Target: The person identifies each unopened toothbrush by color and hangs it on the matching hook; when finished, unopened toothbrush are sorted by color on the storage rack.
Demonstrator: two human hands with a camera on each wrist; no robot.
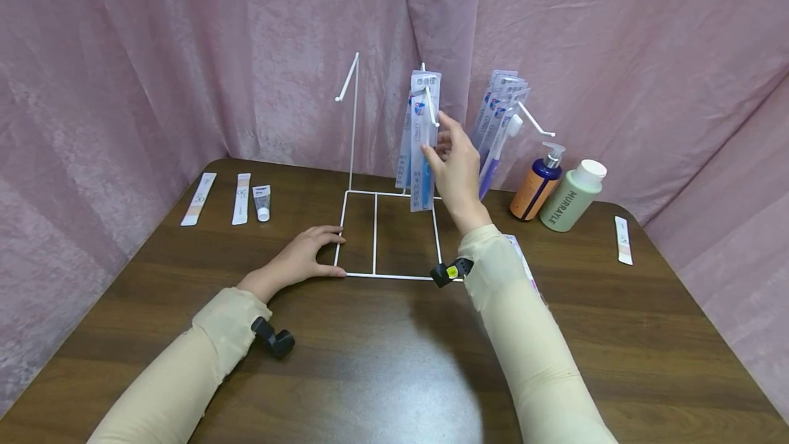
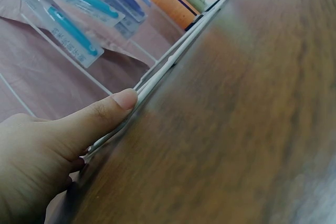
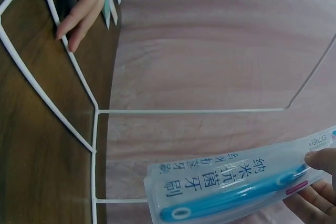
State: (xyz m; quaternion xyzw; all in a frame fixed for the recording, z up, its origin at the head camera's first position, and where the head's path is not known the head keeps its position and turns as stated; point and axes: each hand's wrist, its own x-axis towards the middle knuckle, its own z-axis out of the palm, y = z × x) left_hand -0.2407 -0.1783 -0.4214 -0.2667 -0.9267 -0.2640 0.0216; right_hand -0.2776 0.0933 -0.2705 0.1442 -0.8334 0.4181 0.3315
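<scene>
A white wire display rack (image 1: 374, 242) with upright hooks stands on the wooden table. From its middle hook hangs a packaged toothbrush (image 1: 419, 156) with a blue handle, and another package hangs behind it. My right hand (image 1: 459, 170) pinches the front package by its edge, thumb (image 3: 320, 159) on the face and fingers behind. My left hand (image 1: 298, 257) rests at the rack base's front left corner, fingers spread; its thumb (image 2: 113, 106) lies straight against the wire in the left wrist view. Several packaged toothbrushes (image 1: 496, 112) hang on the right hook. The left hook (image 1: 348, 77) is bare.
An orange pump bottle (image 1: 535, 187) and a green bottle (image 1: 570, 201) stand at the right. Sachets (image 1: 242, 199) and a small tube (image 1: 261, 203) lie at the back left, another sachet (image 1: 623, 240) far right. A package (image 1: 520, 259) is partly hidden under my right forearm.
</scene>
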